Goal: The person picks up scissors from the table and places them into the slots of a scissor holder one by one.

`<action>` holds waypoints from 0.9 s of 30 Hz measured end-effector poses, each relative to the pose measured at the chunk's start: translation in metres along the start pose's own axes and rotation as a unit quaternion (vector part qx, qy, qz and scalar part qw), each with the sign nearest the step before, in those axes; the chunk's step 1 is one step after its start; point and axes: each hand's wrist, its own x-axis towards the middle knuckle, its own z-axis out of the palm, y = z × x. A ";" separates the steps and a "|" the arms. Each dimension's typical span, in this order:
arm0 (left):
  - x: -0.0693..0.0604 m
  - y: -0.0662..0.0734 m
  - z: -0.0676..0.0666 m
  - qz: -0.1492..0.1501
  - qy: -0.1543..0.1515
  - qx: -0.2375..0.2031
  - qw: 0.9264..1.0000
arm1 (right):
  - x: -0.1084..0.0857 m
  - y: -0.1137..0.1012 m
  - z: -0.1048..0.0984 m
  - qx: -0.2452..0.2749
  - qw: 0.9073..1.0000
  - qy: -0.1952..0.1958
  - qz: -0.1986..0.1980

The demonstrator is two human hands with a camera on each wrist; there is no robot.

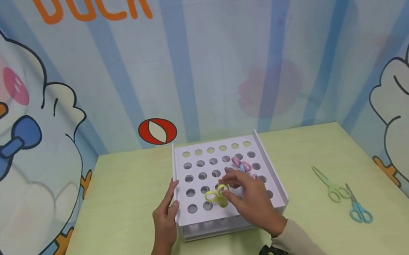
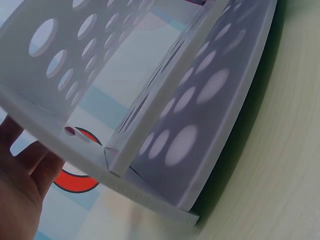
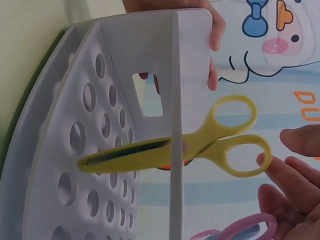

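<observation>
A white rack (image 1: 200, 216) with rows of round holes stands on the table. My left hand (image 1: 165, 222) holds its left side wall, fingertips at the wall's upper edge. Yellow scissors (image 3: 192, 145) stand blades down through a hole in the top panel, handle loops above it. My right hand (image 1: 250, 199) is at these loops; in the right wrist view a fingertip touches one loop and the thumb stays apart from it. Pink-handled scissors (image 3: 250, 225) stand in the rack close by, partly hidden by the right hand. In the left wrist view, fingers (image 2: 47, 167) lie against the wall.
Green scissors (image 1: 332, 188) and blue scissors (image 1: 359, 208) lie on the table (image 1: 122, 207) to the right of the rack. A cloth backdrop (image 1: 211, 57) with cartoon ducks and blue stripes rises behind and at both sides.
</observation>
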 end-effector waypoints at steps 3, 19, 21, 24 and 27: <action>0.000 -0.001 0.000 -0.003 0.000 0.009 1.000 | 0.001 0.001 -0.002 -0.006 1.000 0.009 -0.004; 0.000 0.000 0.000 -0.010 0.001 0.017 1.000 | 0.006 0.006 -0.015 -0.002 0.997 0.055 -0.052; 0.000 -0.001 0.000 -0.009 0.001 0.016 1.000 | 0.006 0.006 -0.018 -0.001 0.997 0.055 -0.045; 0.000 -0.001 0.000 -0.008 0.000 0.015 1.000 | 0.005 0.006 -0.021 0.002 0.998 0.058 -0.038; 0.000 -0.001 0.001 -0.005 0.000 0.018 1.000 | 0.006 0.006 -0.024 0.004 0.998 0.062 -0.031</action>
